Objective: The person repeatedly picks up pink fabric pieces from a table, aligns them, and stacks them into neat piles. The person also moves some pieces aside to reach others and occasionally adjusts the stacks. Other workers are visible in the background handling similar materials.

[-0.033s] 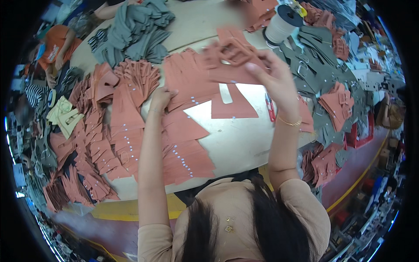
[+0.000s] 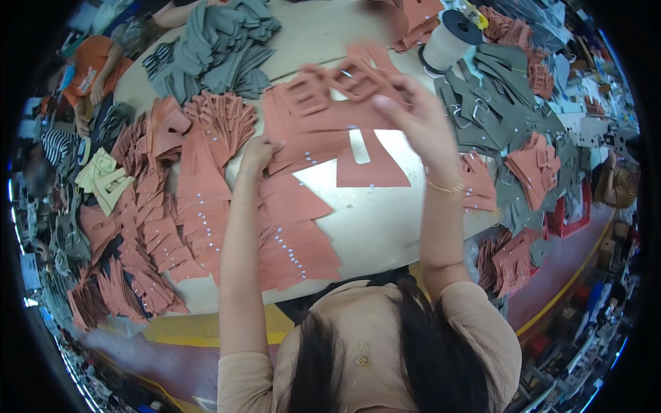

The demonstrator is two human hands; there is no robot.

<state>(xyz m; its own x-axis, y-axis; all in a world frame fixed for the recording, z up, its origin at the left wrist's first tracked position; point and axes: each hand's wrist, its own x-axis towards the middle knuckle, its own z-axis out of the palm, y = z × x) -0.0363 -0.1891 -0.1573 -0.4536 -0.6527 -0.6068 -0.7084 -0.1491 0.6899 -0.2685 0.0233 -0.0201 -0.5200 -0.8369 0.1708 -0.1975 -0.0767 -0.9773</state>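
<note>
My right hand [image 2: 418,117] is closed on the edge of a salmon-coloured fabric piece, a little blurred by motion. Two fabric-covered buckles, a left one [image 2: 308,94] and a right one [image 2: 359,77], show at the upper side of that piece, left of my fingers. My left hand [image 2: 257,153] pinches the edge of a stack of salmon fabric pieces [image 2: 296,148]; its fingertips are partly hidden. Below my right hand, a single salmon piece with a slot [image 2: 372,168] lies flat on the pale table [image 2: 372,227]. More overlapping pieces [image 2: 292,255] fan out beside my left forearm.
Salmon piles [image 2: 200,162] cover the left side, with a pale yellow piece [image 2: 103,180] among them. Grey-green straps [image 2: 220,48] lie at the back left. A white thread spool [image 2: 449,43] stands back right near grey-green buckled pieces [image 2: 475,110]. A co-worker in orange [image 2: 96,65] sits far left.
My right hand has shifted slightly left with the fabric piece, and both buckles now show side by side. A red pen seen before is now hidden by my right arm. The left hand keeps its hold.
</note>
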